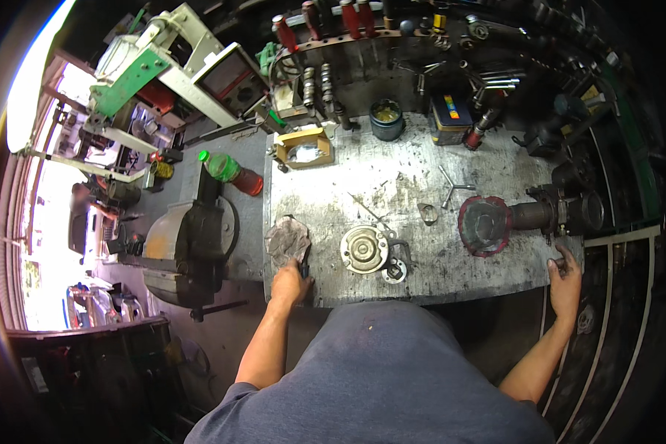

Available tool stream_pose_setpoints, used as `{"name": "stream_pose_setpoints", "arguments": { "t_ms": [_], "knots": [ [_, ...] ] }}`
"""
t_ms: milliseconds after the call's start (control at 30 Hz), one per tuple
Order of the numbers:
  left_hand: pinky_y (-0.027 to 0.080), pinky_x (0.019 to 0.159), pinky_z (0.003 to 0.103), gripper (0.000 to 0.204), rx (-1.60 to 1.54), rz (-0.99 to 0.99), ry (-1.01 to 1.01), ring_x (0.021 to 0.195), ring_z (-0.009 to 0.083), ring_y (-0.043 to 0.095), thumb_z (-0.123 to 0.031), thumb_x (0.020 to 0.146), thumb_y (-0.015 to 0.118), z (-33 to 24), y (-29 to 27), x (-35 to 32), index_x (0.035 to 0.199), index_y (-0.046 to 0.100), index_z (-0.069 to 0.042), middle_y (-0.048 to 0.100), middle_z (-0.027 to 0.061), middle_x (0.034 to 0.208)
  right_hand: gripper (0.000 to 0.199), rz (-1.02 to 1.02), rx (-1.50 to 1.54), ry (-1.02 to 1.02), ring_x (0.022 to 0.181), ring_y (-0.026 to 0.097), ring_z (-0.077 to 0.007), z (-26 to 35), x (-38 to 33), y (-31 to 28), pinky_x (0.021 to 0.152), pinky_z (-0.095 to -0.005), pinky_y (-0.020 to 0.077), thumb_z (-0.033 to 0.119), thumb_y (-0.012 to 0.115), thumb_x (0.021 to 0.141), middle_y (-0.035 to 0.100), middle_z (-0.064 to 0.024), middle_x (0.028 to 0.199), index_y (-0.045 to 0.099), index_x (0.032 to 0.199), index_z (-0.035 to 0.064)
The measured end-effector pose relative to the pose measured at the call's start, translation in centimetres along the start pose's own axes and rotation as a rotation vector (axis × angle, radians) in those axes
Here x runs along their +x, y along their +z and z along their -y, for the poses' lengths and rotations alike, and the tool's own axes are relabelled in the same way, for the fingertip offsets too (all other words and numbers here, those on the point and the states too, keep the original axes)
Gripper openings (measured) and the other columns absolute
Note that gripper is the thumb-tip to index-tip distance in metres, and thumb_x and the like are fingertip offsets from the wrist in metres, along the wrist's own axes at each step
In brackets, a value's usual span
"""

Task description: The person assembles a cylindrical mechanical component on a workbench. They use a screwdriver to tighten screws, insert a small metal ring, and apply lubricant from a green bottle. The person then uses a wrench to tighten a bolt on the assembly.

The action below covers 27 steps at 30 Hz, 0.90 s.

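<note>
Near the bench's front left, my left hand (290, 286) has its fingers curled at the lower edge of a crumpled grey rag (287, 238). A small dark thing shows beside these fingers; its kind is unclear. My right hand (565, 280) rests at the bench's right front corner, fingers apart, holding nothing. Between my hands lies a round metal housing (365, 249) with a small flanged metal piece (394, 271) touching its lower right. Farther right are a dark round part with a red rim (485, 226) and a ribbed dark cylindrical part (531, 216).
A bench vise (185, 248) stands left, with a green-capped bottle of red liquid (231, 173) behind it. On the metal bench (325, 192) are a three-armed wrench (453, 186), an open cardboard box (305, 148) and a dark jar (386, 120). Tools hang along the back.
</note>
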<state>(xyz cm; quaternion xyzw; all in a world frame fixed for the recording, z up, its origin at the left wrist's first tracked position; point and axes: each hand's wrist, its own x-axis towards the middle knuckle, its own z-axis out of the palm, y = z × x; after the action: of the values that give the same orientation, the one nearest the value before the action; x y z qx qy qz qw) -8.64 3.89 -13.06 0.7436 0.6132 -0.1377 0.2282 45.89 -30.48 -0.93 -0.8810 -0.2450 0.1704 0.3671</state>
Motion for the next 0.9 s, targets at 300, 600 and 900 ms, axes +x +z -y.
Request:
{"name": "stream_pose_setpoints", "arguments": {
  "t_ms": [300,600,900],
  "knots": [
    [0.059,0.096,0.055,0.053,-0.415,-0.268,0.197,0.111,0.0489,0.075,-0.023,0.089,0.093,-2.8,-4.6,-1.9,0.125,0.064,0.003,0.079,0.0291,0.113,0.051,0.148,0.167,-0.336,0.089,0.062,-0.0101,13.1,2.1,4.9,0.081,-0.0279,0.0544,-0.006,0.075,0.097,0.067,-0.0011,0.098,0.069,0.147,-0.0008],
    [0.061,0.101,0.054,0.058,-0.094,-0.257,0.164,0.115,0.0495,0.075,-0.030,0.087,0.090,-2.3,-3.8,9.3,0.127,0.067,0.005,0.078,0.0322,0.119,0.048,0.141,-0.028,-0.488,0.080,0.070,-0.0230,18.1,-1.9,4.6,0.076,-0.0375,0.0583,0.009,0.087,0.091,0.078,-0.0126,0.099,0.075,0.138,0.0048],
    [0.060,0.092,0.052,0.045,-0.398,-0.666,0.698,0.105,0.0426,0.077,-0.028,0.092,0.087,-8.9,-20.6,11.2,0.126,0.072,-0.001,0.081,0.0205,0.110,0.053,-0.128,-0.147,-0.229,0.093,0.074,-0.0223,11.0,-7.8,0.6,0.085,-0.0340,0.0582,0.003,0.085,0.088,0.078,-0.0150,0.100,0.074,0.140,0.0006]
  ]
}}
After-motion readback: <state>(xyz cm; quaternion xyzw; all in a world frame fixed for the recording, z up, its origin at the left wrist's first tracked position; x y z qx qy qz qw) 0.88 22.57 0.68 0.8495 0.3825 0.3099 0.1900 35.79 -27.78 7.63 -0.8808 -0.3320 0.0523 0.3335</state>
